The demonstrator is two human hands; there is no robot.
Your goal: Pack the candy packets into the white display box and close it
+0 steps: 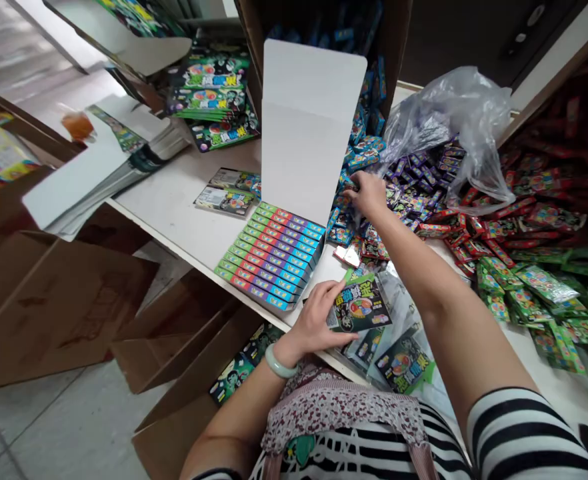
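1. The left hand (319,317) is gripping a black pouch (360,307) near the front edge of the worktop (174,210).
2. The right hand (370,195) is touching blue packets (341,230) — whether it's pinching one, I cannot tell.
3. A white-lidded box (308,140) is standing open, holding coloured packs (273,253).

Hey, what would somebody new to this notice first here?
Probably the tall white flap, standing near the middle, with rows of colourful packs in front. Next, the heaped blue packets, purple packets, red packets and green packets, stretching to the right edge. Below centre, the left hand holds a dark packet.
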